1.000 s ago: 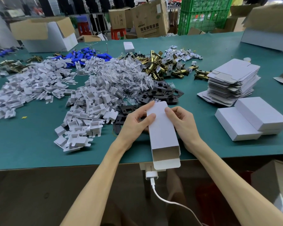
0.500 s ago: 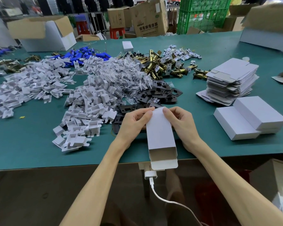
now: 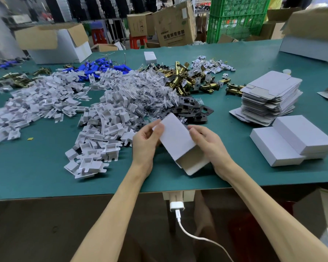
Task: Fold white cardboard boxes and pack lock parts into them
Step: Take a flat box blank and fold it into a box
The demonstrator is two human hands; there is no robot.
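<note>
I hold a white cardboard box (image 3: 178, 138) above the green table (image 3: 36, 167). Its open end with the flap out faces me and tilts to the right. My left hand (image 3: 146, 143) grips its far left edge. My right hand (image 3: 208, 143) grips its right side. Behind the box lie black metal plates (image 3: 193, 108), a heap of bagged small parts (image 3: 151, 91), brass latch bolts (image 3: 184, 80) and white cardboard inserts (image 3: 106, 125). A stack of flat box blanks (image 3: 269, 95) stands to the right, with three folded white boxes (image 3: 295, 140) in front of it.
Blue parts (image 3: 102, 67) lie far back on the left, near an open white carton (image 3: 59, 44). Another carton (image 3: 311, 35) stands at the back right. A white charger with its cable (image 3: 176, 207) hangs under the table's front edge. Brown cartons and a green crate stand beyond the table.
The box has moved away from me and turned, its far end swinging left and its open end swinging right. Both hands moved with it.
</note>
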